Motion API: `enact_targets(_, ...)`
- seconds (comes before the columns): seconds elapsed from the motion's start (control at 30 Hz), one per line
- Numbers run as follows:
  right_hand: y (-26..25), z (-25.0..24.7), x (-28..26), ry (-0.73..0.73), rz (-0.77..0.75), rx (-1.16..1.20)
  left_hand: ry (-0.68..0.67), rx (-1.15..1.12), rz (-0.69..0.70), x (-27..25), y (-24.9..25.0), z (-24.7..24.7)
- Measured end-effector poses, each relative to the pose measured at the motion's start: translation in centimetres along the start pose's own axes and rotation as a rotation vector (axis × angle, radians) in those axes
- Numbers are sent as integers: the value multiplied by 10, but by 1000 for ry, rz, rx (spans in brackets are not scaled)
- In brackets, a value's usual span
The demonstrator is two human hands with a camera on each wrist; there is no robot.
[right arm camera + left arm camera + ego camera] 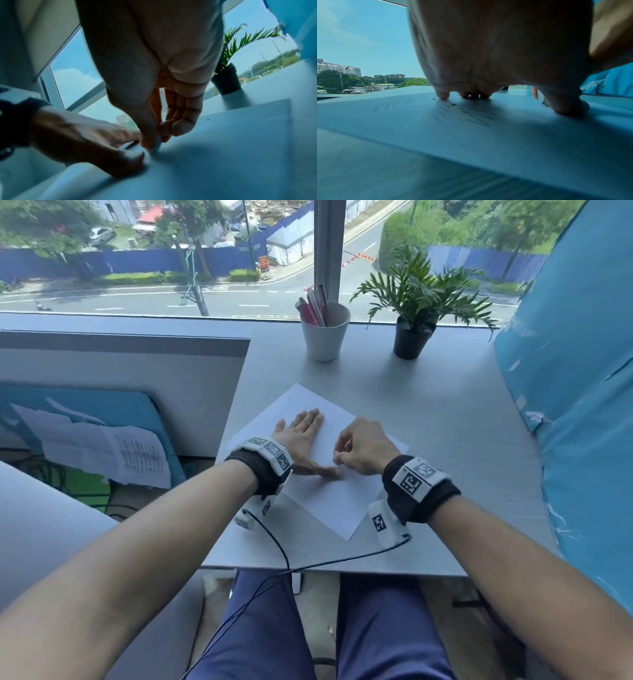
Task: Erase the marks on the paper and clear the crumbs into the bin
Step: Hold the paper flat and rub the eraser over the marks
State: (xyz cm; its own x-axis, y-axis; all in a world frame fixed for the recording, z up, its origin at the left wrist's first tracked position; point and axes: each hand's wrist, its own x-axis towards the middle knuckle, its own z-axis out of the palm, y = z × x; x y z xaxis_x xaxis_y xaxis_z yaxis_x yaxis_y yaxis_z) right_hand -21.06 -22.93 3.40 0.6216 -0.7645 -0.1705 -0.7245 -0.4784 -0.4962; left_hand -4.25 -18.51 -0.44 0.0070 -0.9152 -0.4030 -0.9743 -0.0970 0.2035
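Grey desk [428, 419] by a window carries a white cup of pens [325, 335] and a potted plant [412, 313]. Nearer the person, the paper [329, 498] lies skewed on the desk. On it, the left hand [301, 436] presses flat, fingers straight, with pencil marks [471, 116] and dark crumbs [453, 104] beneath its palm. Just right of its thumb, the right hand [363, 448] pinches a small eraser [157, 146] whose tip touches the sheet.

A McDonald's arches logo shows on the street sign [263, 261] outside.
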Motion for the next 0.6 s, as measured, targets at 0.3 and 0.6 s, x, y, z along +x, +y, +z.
enact_targets(0.3,25,-22,5,25,84,24,97,110,-67,-35,-19,-5)
enact_targets(0.6,6,-9,-1,-19,2,46,8,-109,158,-43,-19,9)
